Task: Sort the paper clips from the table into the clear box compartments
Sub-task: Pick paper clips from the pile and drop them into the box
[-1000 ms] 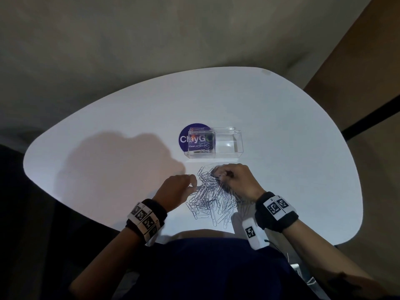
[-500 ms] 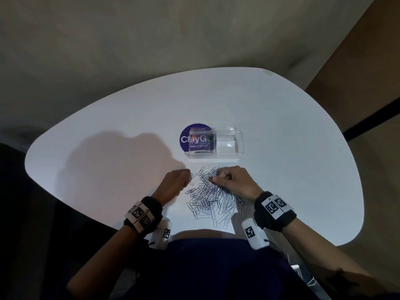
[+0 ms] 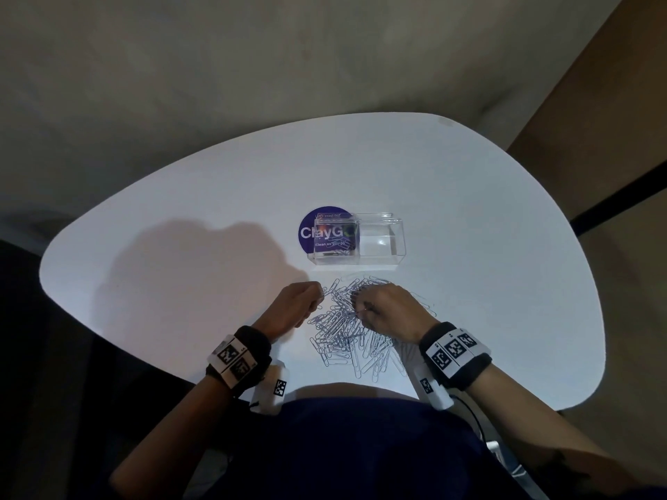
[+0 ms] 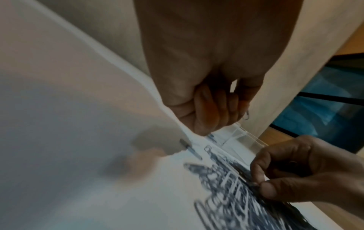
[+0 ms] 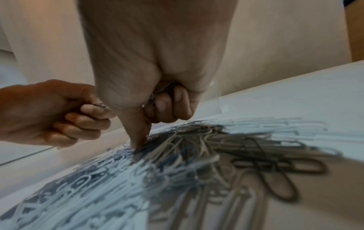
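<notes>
Under both sets of fingers, paper clips (image 3: 355, 328) lie heaped; right hand (image 3: 388, 313) pinches clips from the heap, left hand (image 3: 294, 308) curls round a few. Beyond the fingertips, the clear box (image 3: 395, 230) holds some clips in its left compartment.

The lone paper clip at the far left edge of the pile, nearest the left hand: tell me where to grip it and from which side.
Judging by its pose, pinch the lone paper clip across its two long sides near one rounded end, coming from above and from the left hand side. It lies flat on the table at the rim of the pile, so that side looks free of tangles.
</notes>
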`<action>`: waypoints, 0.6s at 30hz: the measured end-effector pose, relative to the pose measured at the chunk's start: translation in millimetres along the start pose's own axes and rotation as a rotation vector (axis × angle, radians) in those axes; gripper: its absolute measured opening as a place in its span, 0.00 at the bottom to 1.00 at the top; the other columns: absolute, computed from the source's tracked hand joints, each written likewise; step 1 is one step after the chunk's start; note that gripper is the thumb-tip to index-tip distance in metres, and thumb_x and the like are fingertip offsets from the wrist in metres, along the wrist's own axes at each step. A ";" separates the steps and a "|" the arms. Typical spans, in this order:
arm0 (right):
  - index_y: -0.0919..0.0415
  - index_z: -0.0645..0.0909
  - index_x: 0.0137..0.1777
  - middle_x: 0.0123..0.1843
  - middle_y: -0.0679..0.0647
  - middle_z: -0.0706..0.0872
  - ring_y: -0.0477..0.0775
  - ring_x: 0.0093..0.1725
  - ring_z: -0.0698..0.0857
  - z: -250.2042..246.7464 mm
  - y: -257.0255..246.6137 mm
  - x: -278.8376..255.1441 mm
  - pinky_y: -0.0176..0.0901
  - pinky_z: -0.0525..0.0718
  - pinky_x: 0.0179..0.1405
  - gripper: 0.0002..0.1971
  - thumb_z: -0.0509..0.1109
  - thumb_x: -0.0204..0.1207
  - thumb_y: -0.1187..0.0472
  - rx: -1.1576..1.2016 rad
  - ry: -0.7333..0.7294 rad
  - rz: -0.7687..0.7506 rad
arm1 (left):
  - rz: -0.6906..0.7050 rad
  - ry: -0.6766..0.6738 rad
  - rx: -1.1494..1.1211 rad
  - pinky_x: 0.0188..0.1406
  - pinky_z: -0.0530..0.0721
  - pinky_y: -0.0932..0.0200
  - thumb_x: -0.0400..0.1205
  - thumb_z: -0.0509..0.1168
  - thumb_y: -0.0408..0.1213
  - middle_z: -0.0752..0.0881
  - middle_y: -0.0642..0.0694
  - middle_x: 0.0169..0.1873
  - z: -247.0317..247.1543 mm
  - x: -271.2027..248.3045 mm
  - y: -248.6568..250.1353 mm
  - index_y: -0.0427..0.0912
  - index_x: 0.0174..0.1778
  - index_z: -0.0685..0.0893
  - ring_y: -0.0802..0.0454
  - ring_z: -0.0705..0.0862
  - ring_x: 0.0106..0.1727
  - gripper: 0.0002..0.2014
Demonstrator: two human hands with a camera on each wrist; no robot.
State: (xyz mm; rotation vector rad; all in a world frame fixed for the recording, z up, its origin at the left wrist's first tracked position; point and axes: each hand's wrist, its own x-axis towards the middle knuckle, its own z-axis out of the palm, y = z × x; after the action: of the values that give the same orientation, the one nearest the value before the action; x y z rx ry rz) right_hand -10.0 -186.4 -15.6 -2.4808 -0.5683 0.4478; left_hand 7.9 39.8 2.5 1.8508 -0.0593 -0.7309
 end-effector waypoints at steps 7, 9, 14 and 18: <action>0.58 0.86 0.43 0.39 0.55 0.88 0.40 0.32 0.82 -16.2 -3.5 -7.3 0.31 0.79 0.34 0.03 0.73 0.77 0.65 0.569 0.081 0.217 | 0.257 0.106 0.301 0.33 0.67 0.55 0.78 0.54 0.43 0.71 0.52 0.25 -24.6 15.6 41.4 0.45 0.28 0.67 0.56 0.67 0.30 0.13; 0.59 0.87 0.42 0.38 0.57 0.88 0.44 0.34 0.83 -16.7 -2.7 -7.2 0.35 0.82 0.36 0.03 0.74 0.76 0.67 0.634 0.122 0.244 | 0.294 0.169 0.415 0.32 0.68 0.52 0.78 0.54 0.41 0.73 0.44 0.25 -28.7 28.0 55.6 0.38 0.28 0.69 0.52 0.67 0.30 0.14; 0.57 0.85 0.37 0.40 0.46 0.91 0.49 0.50 0.90 -23.2 -5.3 -2.8 0.48 0.83 0.59 0.07 0.74 0.76 0.66 0.771 0.174 0.350 | 0.439 0.270 0.593 0.29 0.73 0.44 0.78 0.58 0.36 0.73 0.35 0.24 -35.8 56.0 74.2 0.34 0.29 0.70 0.47 0.67 0.27 0.14; 0.67 0.83 0.38 0.32 0.49 0.90 0.44 0.31 0.84 -50.2 -22.1 9.3 0.37 0.81 0.36 0.06 0.72 0.77 0.70 0.950 0.131 0.422 | 0.192 0.182 0.881 0.34 0.75 0.50 0.76 0.54 0.43 0.82 0.36 0.32 -27.0 77.1 92.5 0.35 0.34 0.74 0.38 0.79 0.35 0.14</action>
State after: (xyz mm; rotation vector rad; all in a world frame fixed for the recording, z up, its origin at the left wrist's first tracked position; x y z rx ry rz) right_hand 12.6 -187.1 35.2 -1.6611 0.2187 0.5437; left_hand 111.4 -4.1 53.4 2.6892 -0.5005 -0.4125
